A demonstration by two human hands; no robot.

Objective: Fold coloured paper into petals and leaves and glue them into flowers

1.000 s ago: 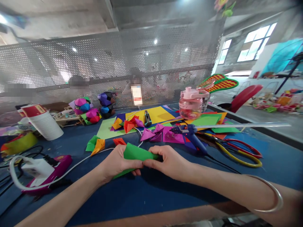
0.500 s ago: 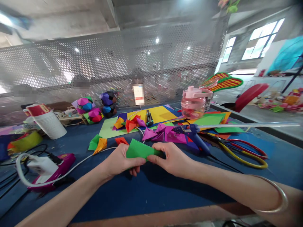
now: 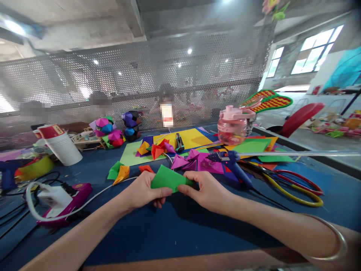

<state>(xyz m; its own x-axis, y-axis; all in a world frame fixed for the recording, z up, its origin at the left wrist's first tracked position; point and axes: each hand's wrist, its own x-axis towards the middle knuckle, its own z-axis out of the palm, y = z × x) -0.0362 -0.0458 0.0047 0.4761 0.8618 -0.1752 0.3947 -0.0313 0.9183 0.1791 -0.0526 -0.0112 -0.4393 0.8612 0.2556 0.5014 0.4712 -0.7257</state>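
Between my two hands is a folded piece of green paper [image 3: 166, 177], held up just over the blue table. My left hand [image 3: 143, 190] pinches its left side, thumb in front and fingers behind. On the right edge my right hand [image 3: 204, 190] has thumb and bent fingers closed on the paper. Just beyond lie folded paper pieces: an orange one [image 3: 122, 175], a green one [image 3: 114, 170], a red one [image 3: 146, 169] and several purple ones [image 3: 183, 161]. A blue glue gun [image 3: 237, 171] with a long clear stick rests to the right of them.
Scissors [image 3: 293, 184] with red and yellow handles lie at right. A pink bottle [image 3: 232, 126] and a box cutter [image 3: 179, 142] on yellow paper [image 3: 197, 137] stand farther back. At left are stacked paper cups [image 3: 63, 146] and a purple power strip [image 3: 72, 207] with cables.
The camera view has shifted slightly, so the scene sits a little lower and to the right. Both hands keep their hold on the green paper, with barely any movement.
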